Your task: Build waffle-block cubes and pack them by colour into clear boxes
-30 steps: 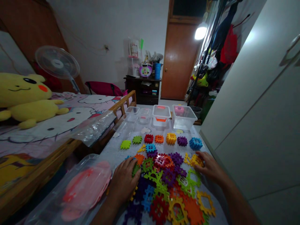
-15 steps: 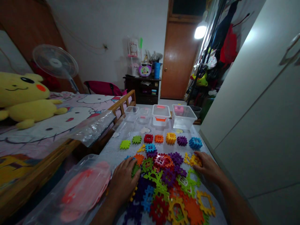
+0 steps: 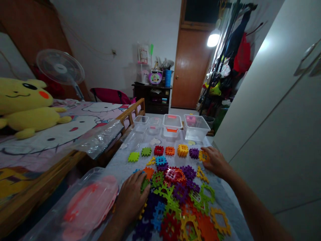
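My right hand (image 3: 214, 161) pinches a yellow notched building block (image 3: 204, 156) at the right end of a row of small stacks. Beside it stands a purple stack (image 3: 194, 153), and the blue stack is hidden behind the block and hand. A yellow triangular piece (image 3: 202, 174) lies just below. My left hand (image 3: 132, 193) rests at the left side of the mixed pile (image 3: 180, 190), thumb and fingers around a green building block (image 3: 144, 184), partly covered. An orange piece (image 3: 148, 173) lies by its fingertips. The pile holds purple, red, green, blue and yellow notched pieces.
Clear plastic boxes (image 3: 172, 125) stand along the table's far end. A clear lidded container (image 3: 91, 201) with pink-red parts lies at left. The bed rail (image 3: 127, 117) borders the left side, a white cabinet (image 3: 271, 140) the right. Yellow and lime stacks (image 3: 133, 156) continue the row.
My right hand has lifted the yellow block from beside the pile and carried it forward to the row's right end. The left hand stays nearly in place.
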`<state>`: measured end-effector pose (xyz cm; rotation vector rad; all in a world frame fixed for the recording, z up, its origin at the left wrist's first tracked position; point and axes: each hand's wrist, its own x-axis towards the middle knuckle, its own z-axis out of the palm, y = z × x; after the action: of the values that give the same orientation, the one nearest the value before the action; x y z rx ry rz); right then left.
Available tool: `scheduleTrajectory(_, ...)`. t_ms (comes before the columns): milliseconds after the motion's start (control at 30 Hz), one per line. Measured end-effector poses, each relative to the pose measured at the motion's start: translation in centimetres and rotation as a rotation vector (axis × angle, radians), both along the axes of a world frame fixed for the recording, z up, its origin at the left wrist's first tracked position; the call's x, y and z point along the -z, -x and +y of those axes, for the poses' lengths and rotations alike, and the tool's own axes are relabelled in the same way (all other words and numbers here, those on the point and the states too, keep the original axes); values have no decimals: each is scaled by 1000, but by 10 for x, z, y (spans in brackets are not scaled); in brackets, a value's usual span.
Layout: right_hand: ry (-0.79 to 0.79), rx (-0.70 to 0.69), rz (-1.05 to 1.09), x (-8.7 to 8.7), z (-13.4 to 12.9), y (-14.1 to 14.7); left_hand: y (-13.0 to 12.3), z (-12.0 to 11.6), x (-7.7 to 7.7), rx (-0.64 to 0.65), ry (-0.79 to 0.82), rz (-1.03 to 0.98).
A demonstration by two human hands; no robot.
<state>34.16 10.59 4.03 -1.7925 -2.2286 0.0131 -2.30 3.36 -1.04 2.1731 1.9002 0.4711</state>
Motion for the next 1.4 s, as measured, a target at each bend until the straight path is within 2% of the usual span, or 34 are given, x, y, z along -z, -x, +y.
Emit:
scheduleTrajectory(167, 79, -40, -33, -6, 36, 13, 0, -1, 0, -7, -5, -9)
scheduleTrajectory(433, 25, -128, 48, -13, 47, 35, 0, 0, 2, -22, 2, -7)
scheduleTrajectory(567, 85, -159, 41, -15, 60, 51, 0, -1, 1, -19, 8, -8)
scheduleTrajectory(767, 152, -200, 3, -9, 78, 64, -1, -2, 0, -15, 6, -16)
scheduleTrajectory(1000, 166, -193, -11, 2, 84, 67, -1, -2, 3, -18, -14, -36)
scheduleTrajectory(1100, 136, -184, 6, 1, 80, 64, -1, -2, 2, -21, -13, -39)
scheduleTrajectory(1200, 79, -170, 37, -8, 65, 57, -1, -2, 0, -18, -8, -38)
scheduleTrajectory(1300, 14, -176, 108, -18, 36, 46, -2, -2, -3, -17, 3, -37)
scheduleTrajectory(1400, 48, -184, 181, -18, 1, 34, -2, -2, -4, -12, 3, -30)
